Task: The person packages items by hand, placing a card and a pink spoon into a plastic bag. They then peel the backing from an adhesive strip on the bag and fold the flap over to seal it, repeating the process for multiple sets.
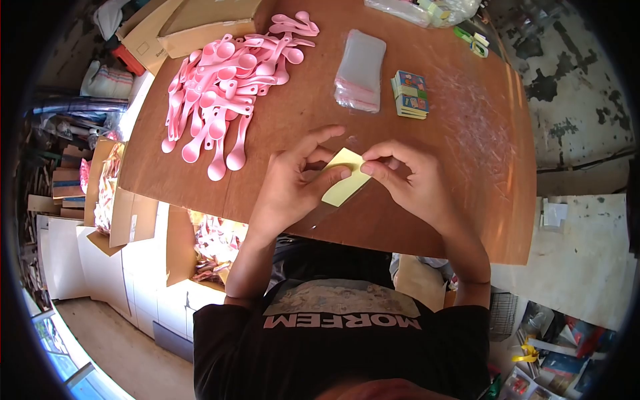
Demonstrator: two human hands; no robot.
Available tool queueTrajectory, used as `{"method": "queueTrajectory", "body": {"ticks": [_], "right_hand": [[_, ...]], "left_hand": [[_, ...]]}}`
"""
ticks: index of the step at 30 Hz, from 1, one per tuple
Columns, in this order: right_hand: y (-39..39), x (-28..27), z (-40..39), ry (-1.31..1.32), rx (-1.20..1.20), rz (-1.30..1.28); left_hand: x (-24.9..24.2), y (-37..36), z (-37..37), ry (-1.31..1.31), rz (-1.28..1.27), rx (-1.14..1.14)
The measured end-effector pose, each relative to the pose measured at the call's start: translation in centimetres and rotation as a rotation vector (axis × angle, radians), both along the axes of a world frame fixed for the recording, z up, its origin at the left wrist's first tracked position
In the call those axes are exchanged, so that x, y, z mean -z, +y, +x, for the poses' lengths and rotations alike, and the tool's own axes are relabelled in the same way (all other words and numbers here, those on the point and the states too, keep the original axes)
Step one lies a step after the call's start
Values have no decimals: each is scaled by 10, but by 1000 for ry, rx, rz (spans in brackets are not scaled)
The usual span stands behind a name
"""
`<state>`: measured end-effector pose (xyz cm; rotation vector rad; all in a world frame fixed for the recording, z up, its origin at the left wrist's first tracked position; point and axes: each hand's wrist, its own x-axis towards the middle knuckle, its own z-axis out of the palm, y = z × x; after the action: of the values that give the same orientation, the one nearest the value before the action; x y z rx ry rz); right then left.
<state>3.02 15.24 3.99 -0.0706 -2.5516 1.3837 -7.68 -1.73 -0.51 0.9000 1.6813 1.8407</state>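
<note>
A pale yellow card (347, 186) is held tilted above the near part of the table. My left hand (291, 181) grips it with the thumb on top and the index finger stretched out past it. At the card's right corner, my right hand (412, 175) pinches with thumb and fingertips. Something clear, like plastic film, shows faintly along the card's lower edge; I cannot make it out fully. Beyond my hands lie a stack of clear plastic bags (361, 67) and a banded stack of printed cards (411, 95). To the left is a heap of pink spoons (220, 93).
The brown wooden table (280, 140) has a cardboard box (210, 27) at its back left. Green-handled scissors (477, 44) lie at the back right. Below the left edge, an open carton (179, 243) holds packed items. A stained wall (580, 87) stands to the right.
</note>
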Motion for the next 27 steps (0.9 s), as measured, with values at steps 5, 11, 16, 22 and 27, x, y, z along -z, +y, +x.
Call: {"method": "queueTrajectory", "body": {"ticks": [5,11,16,22,27], "right_hand": [[-5,2,-1,115,-106,91],[-5,-11,-4,64,-180,68],[-8,-21,-9,-47,-269,70],[-13,-14,-14,-209,-215,-54],[-16,-12,-19,-322,-175,-92]], "left_hand": [[-4,0,3,105,11,-60],[-2,-4,6,237,113,-118],[1,-5,5,263,166,-124],[7,-5,3,356,233,-163],[11,-6,3,369,176,-156]]}}
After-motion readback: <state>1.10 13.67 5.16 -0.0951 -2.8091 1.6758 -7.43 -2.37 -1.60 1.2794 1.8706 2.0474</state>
